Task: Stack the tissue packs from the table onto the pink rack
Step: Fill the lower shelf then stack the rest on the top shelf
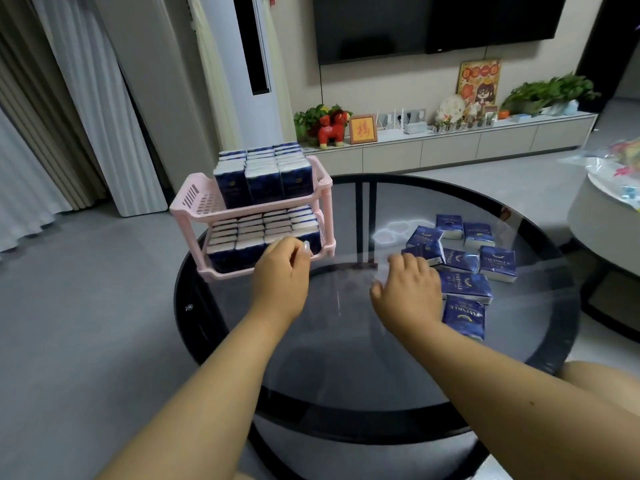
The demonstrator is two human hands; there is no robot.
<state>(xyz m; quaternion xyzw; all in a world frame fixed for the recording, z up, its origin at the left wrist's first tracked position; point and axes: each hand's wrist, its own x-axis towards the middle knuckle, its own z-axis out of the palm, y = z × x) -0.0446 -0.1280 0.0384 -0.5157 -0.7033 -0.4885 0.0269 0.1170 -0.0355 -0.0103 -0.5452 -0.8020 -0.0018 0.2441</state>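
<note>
Pink rack (pixel 194 202): bench (pixel 346 341), 10 o'clock; packs upright.
Loose tissue packs (pixel 465 287): 2 o'clock, flat, long axes mixed.
Left hand (pixel 282 271): loosely curled, empty, at rack.
Right hand (pixel 410 287): fingers spread, touching packs.

Single head cam, wide-angle, looking fwd and down from above the near edge of the round glass table (pixel 346 341). Close range; both forearms enter from bottom. Room wall w/ TV (pixel 433 22) at top. No 2nd view.
</note>
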